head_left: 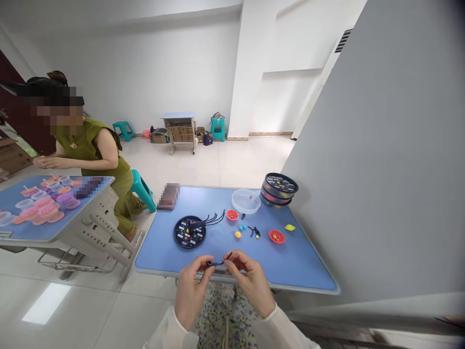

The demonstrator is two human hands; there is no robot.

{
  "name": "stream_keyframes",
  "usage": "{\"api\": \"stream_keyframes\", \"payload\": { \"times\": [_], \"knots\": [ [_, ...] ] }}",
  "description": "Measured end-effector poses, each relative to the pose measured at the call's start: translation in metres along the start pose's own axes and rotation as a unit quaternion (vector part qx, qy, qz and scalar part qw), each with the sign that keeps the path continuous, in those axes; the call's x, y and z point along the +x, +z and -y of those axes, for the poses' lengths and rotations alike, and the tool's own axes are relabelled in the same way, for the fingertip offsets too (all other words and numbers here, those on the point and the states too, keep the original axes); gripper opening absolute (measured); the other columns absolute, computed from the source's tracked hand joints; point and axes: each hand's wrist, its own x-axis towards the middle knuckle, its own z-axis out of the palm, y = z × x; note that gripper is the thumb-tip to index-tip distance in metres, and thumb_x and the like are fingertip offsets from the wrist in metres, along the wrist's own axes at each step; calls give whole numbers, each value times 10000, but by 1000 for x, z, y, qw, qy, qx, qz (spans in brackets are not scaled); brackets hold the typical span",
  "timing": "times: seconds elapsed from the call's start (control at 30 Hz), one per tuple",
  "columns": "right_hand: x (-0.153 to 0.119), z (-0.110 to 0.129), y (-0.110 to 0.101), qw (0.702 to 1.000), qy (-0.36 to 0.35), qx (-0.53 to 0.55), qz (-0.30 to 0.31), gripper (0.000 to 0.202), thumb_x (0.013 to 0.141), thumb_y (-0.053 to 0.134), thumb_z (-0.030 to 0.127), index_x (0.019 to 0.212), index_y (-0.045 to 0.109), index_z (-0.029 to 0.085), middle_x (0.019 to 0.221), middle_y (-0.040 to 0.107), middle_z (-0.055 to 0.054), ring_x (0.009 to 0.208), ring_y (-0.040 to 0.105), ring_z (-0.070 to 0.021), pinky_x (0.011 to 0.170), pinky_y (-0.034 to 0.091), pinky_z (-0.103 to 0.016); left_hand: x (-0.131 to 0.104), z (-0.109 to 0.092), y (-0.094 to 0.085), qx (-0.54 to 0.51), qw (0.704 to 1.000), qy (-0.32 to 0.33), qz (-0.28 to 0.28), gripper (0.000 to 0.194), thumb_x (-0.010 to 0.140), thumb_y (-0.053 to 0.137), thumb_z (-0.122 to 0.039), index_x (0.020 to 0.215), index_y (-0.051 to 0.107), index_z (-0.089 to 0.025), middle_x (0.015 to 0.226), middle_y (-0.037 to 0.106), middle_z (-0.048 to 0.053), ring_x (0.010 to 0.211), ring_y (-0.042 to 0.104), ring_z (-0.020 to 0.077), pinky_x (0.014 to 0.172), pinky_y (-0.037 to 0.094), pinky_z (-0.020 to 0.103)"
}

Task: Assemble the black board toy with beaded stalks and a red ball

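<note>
At the front edge of the blue table, my left hand (192, 291) pinches one end of a thin dark piece (217, 263). The fingers of my right hand (251, 281) are closed on its other end. Ahead and to the left lies a round black disc (189, 231) with coloured dots and white labels, dark curved rods (210, 220) reaching over it. Beyond my hands are an orange ball (238, 234), small turquoise balls (242, 227), loose dark pieces (256, 231) and two red bowls (232, 214) (276, 236) holding small beads.
A clear round tray (246, 201) and stacked black-rimmed discs (279, 190) stand at the back. A yellow piece (289, 227) lies right. At left, a person (105, 150) sits by another table (32, 232) with pink and purple items. A grey wall (381, 169) borders the right.
</note>
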Motion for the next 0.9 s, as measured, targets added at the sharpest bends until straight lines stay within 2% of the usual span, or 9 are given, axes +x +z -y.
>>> {"api": "stream_keyframes", "payload": {
  "times": [0.23,0.37,0.5,0.67,0.9],
  "knots": [
    [-3,1,2,998,-51,-45,-5,245,795,616,433,770,675,196,693,671,-24,567,579,-143,551,470,-241,-2,3,-1,-9,1000,-11,-9,211,799,600,-350,920,691,-202,885,745,51,815,684,196,749,535,284],
    [-4,-1,0,994,-77,-72,-6,177,801,620,366,773,684,203,731,689,-30,588,580,-145,572,466,-245,-2,4,-1,-22,999,-26,0,258,789,611,-354,988,665,-199,876,740,47,813,683,191,753,532,285],
    [-6,-4,-1,995,-60,-73,2,154,798,623,346,784,672,202,717,681,-23,570,575,-144,568,461,-248,-2,6,0,-30,999,-27,-11,232,778,625,-352,937,664,-187,829,732,45,786,682,191,719,531,276],
    [-7,-7,2,999,-25,-25,10,272,792,632,377,1002,623,204,723,665,-10,550,589,-144,557,478,-253,-2,5,0,-35,999,-16,-15,202,778,631,-339,896,670,-179,827,729,48,813,681,197,752,530,284],
    [-9,-7,5,999,-25,-38,3,314,806,595,451,976,631,190,733,656,-24,539,590,-143,538,488,-254,-2,7,0,-38,999,-12,-25,218,781,630,-329,935,664,-178,842,730,54,810,682,198,746,537,289]
  ]
}}
